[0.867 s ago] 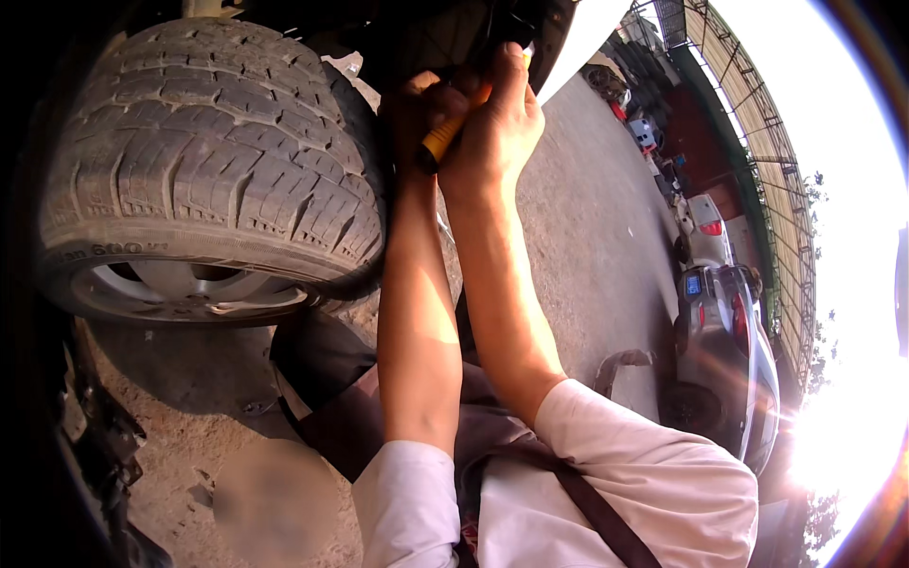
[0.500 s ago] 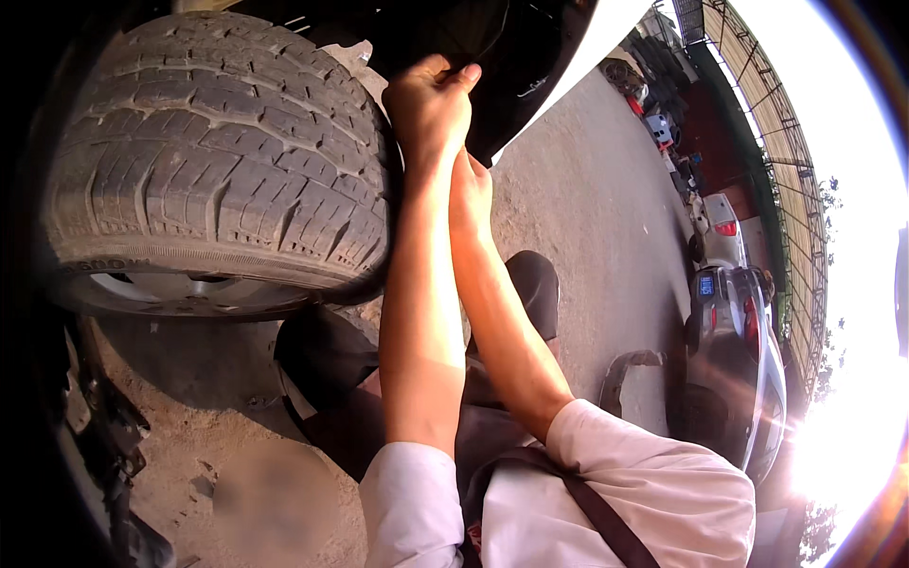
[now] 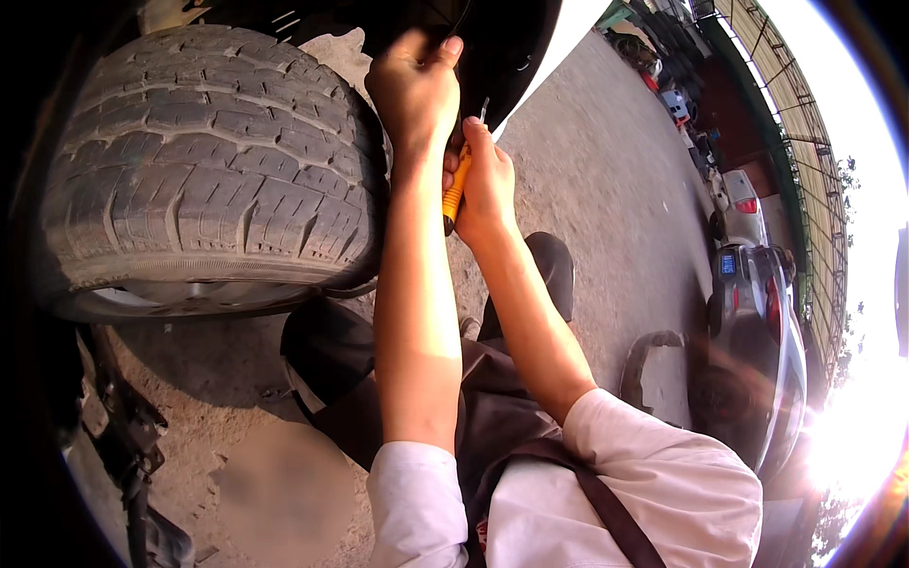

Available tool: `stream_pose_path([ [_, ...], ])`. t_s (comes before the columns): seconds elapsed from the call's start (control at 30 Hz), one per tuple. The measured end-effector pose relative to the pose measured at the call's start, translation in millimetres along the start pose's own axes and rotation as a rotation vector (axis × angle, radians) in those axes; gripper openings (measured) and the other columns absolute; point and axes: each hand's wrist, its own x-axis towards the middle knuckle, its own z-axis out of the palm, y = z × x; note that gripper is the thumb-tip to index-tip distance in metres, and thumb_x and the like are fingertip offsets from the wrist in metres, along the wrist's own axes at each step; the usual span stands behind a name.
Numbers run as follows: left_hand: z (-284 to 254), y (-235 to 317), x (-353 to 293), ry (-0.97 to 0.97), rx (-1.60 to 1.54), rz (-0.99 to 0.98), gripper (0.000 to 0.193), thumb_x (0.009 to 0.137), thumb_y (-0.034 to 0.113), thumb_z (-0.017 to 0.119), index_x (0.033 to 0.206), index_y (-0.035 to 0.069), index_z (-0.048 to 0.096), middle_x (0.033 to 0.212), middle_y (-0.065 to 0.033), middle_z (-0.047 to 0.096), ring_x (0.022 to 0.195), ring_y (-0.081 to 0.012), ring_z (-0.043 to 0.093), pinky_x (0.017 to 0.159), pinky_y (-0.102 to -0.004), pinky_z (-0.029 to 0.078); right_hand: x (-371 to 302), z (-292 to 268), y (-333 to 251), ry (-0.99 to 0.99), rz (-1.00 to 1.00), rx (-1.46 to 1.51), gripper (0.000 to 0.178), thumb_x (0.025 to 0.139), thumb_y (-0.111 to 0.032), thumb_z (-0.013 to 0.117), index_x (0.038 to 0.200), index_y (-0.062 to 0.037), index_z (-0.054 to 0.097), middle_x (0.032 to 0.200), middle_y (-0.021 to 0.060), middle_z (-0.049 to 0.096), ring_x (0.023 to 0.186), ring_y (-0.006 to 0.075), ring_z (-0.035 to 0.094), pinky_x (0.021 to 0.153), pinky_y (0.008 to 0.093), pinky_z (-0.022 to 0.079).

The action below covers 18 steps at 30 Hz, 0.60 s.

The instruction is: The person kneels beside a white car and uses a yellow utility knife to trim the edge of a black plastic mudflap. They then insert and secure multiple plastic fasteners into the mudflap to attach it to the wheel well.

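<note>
My right hand [image 3: 489, 185] is closed around a screwdriver [image 3: 455, 197] with a yellow and black handle. Its thin metal shaft points up toward the dark wheel-arch liner [image 3: 507, 59]. Just above and to the left, my left hand [image 3: 414, 99] is raised with curled fingers at the liner. Whatever it grips is lost in the shadow. A thin dark cord-like line shows by its thumb. The worn tire [image 3: 213, 156] stands close to the left of my left wrist, and the white body panel [image 3: 571, 43] edges the liner on the right.
Dark metal parts [image 3: 123, 407] jut out at the lower left. A curved dark piece [image 3: 653, 364] lies on the concrete ground [image 3: 606, 227] to the right. Parked cars [image 3: 748, 331] stand farther right, with stacked items [image 3: 677, 104] along a wall.
My right hand has come down and right from behind my left wrist, bringing the screwdriver into sight. My left hand has shifted slightly up and left in the picture, still curled.
</note>
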Motion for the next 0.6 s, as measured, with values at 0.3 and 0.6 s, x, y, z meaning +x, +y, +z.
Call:
stream_pose_path([
  [0.3,3.8,10.9,-14.1,-0.025,0.454,0.148,0.042,0.091,0.026,0.070,0.067,-0.002,0.051,0.056,-0.0177,0.054,0.049,-0.0291,0.045,0.053,-0.0412,0.041,0.7,-26.9,31.8,0.089,0.064,-0.076,0.032,0.100,-0.035,0.052,0.089,-0.0056,0.048,0.063,0.0051,0.050,0.043,0.0172,0.048,0.040,0.0324,0.041],
  [0.6,7.4,1.6,5.7,-0.248,0.791,-0.077,0.030,0.085,0.024,0.071,0.084,-0.006,0.071,0.080,-0.0281,0.069,0.077,-0.0423,0.070,0.070,-0.0447,0.056,11.9,-28.4,61.2,0.169,0.036,-0.140,0.032,0.100,-0.033,0.053,0.087,-0.0047,0.048,0.061,0.0047,0.049,0.043,0.0169,0.050,0.039,0.0320,0.041],
])
